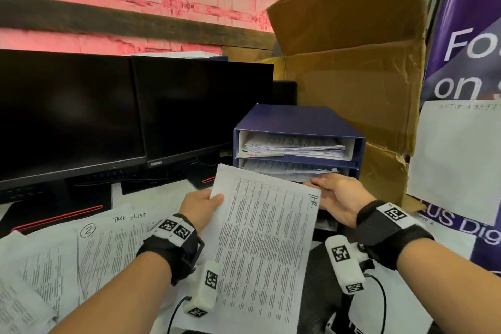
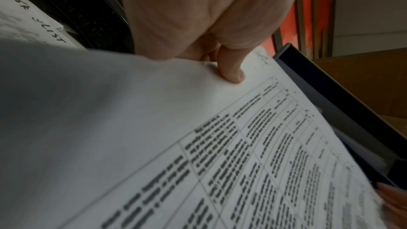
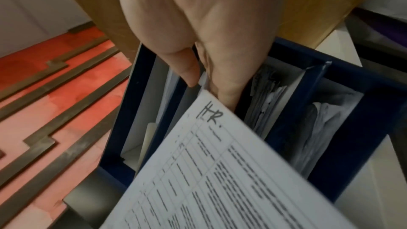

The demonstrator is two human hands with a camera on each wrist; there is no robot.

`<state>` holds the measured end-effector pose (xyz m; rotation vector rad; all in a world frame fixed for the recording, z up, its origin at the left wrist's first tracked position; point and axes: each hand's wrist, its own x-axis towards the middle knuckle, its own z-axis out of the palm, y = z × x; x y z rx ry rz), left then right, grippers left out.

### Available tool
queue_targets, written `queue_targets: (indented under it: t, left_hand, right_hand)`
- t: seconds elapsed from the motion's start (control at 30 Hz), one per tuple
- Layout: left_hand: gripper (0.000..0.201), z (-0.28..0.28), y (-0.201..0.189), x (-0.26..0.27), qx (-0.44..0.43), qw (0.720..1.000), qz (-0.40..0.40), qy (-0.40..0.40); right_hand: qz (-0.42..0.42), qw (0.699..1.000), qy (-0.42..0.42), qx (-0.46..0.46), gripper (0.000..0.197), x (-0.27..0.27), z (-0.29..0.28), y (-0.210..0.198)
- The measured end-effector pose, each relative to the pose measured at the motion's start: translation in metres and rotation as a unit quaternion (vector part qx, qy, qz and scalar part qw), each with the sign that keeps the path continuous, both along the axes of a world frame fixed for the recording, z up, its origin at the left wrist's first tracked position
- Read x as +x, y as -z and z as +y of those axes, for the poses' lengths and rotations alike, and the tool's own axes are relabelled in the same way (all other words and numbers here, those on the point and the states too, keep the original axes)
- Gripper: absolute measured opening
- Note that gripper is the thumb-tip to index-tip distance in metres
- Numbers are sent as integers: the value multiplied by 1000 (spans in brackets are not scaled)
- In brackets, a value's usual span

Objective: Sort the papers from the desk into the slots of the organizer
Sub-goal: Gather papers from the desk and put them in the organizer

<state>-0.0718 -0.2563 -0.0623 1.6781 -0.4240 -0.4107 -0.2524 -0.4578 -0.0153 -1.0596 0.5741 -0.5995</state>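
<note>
Left hand (image 1: 202, 205) pinches the printed sheet marked HR (image 1: 260, 247) at its 10 o'clock edge. Right hand (image 1: 336, 198) grips the 2 o'clock corner, at the blue organizer (image 1: 295, 119). Light, floppy: keep both far corners supported, feed flat.

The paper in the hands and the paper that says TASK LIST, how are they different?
The held paper is lifted off the desk, pinched by the left hand; the TASK LIST paper lies flat among others. The held paper has "HR" handwritten at its corner; the other has "TASK LIST" and a circled 2. Both are white with printed text.
</note>
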Motion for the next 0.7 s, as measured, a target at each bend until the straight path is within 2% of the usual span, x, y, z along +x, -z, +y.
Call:
queue_targets:
  t: [0.07, 0.17, 0.27, 0.37, 0.5, 0.6, 0.7]
  left_hand:
    - [16, 1, 2, 4, -7, 1000, 0, -13]
    - [19, 5, 3, 5, -11, 999, -3, -38]
    - [21, 7, 4, 5, -1, 999, -1, -51]
    - [24, 9, 4, 1, 48, 998, -4, -32]
    - [25, 7, 12, -9, 164, 985, -24, 41]
    - [26, 5, 22, -15, 198, 976, -9, 93]
    - [25, 3, 25, -26, 198, 975, 15, 104]
  right_hand:
    - [20, 999, 6, -35, 46, 0, 1, 1]
    - [63, 995, 2, -75, 33, -1, 3, 7]
    - [112, 983, -27, -144, 28, -5, 6, 11]
    - [149, 962, -129, -188, 24, -11, 10, 18]
    - [258, 903, -260, -226, 28, -18, 11, 42]
    - [307, 895, -260, -195, 26, -24, 6, 59]
    - [327, 906, -208, -171, 26, -32, -4, 69]
